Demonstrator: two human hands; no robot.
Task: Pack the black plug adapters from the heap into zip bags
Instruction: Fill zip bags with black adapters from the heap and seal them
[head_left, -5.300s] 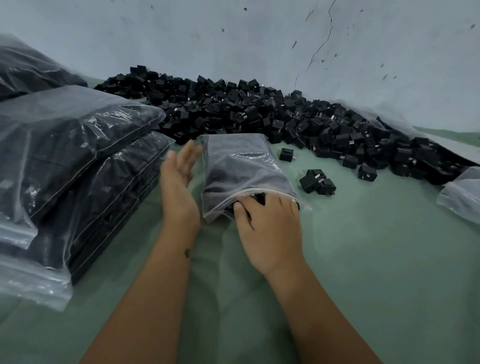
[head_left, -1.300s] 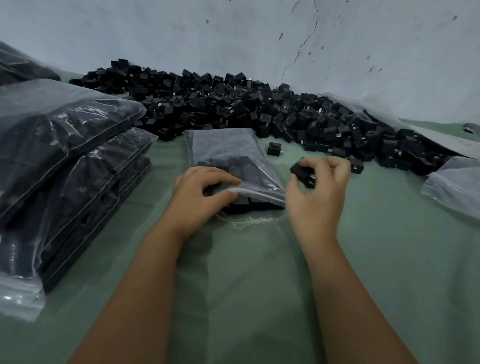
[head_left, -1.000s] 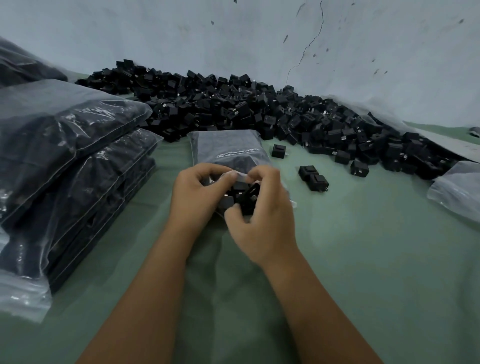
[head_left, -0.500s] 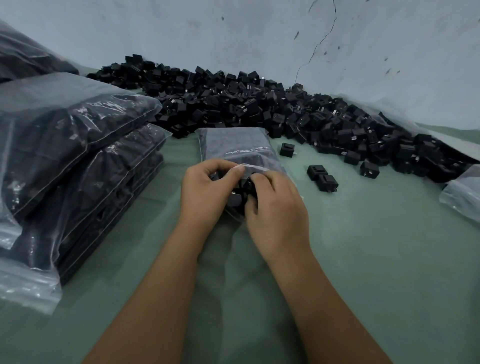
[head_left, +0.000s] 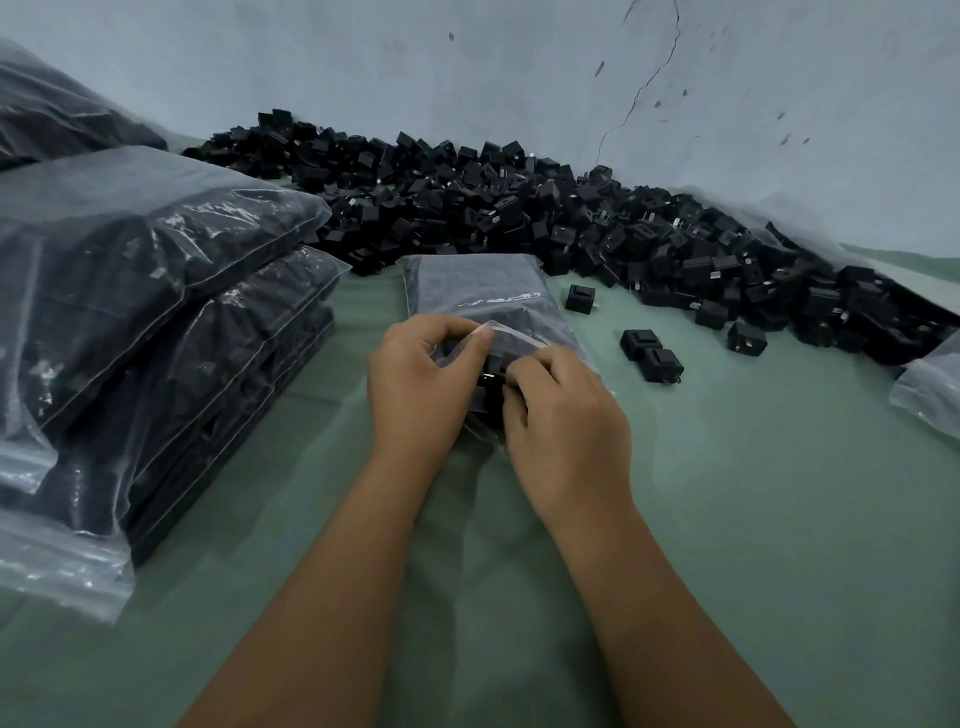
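Adapters (head_left: 491, 387), lately fetched from the loose few at 2 o'clock, now sit at the bag (head_left: 478, 291) mouth between our hands, so we judge this load nearly in. Our left hand (head_left: 421, 384) pinches the upper lip open; our right hand (head_left: 563, 415) curls round the adapters, pushing inward. Two spares (head_left: 652, 356) lie beyond at 2 o'clock; the heap (head_left: 519, 218) runs from 11 to 2, farthest off.

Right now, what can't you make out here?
Head view only:
- Mouth of the zip bag: hidden by both hands.
- How many adapters it holds: hazy plastic.
- Stacked full bags: cut off at the left edge.
- Bag at right: cut off by the edge.
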